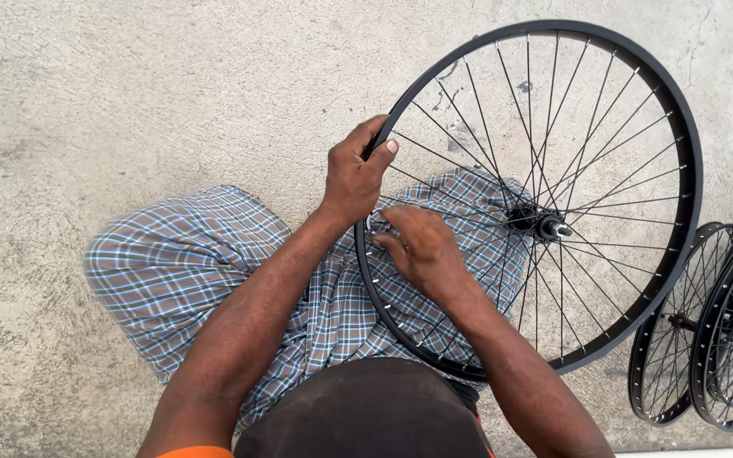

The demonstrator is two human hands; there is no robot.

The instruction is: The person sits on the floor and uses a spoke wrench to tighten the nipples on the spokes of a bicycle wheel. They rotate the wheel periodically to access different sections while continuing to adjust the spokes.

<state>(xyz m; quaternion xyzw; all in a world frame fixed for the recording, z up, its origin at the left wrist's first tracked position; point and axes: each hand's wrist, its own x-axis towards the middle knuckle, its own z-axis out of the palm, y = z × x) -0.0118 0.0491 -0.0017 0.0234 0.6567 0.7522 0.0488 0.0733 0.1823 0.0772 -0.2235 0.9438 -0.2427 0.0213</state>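
Head view, surface?
— Bare concrete floor (pixel 129 93), pale grey, rough, mottled with faint stains and hairline cracks. Daylight, even. No walls in frame. White strip (pixel 697 453) along the bottom right edge, kind unclear.

Other items on the floor?
— Spare black wheels (pixel 714 331) at the right edge, standing on edge, overlapping one another, just beside the main wheel but apart from it.

Posture?
— Seated low, knees spread. Blue and brown plaid cloth (pixel 180 263) over the legs, dark garment at bottom centre.

Main item, look?
— Bicycle wheel (pixel 689 144): black rim, no tyre, thin spokes crossing in a laced pattern. Dark hub (pixel 540 225) at centre with a bright metal axle end. Small silver nipples along the inner rim on the near side.

Position?
— Held before the knees, near edge over the plaid lap, far part over concrete. Tilted; exact angle not readable.

Left hand (pixel 354 174)?
— Clenched on the rim at its upper left arc, thumb laid along the edge.

Right hand (pixel 422 250)?
— Inside the rim among the spokes, fingertips pinched at the rim's inner edge near the nipples. Item pinched too small to tell.
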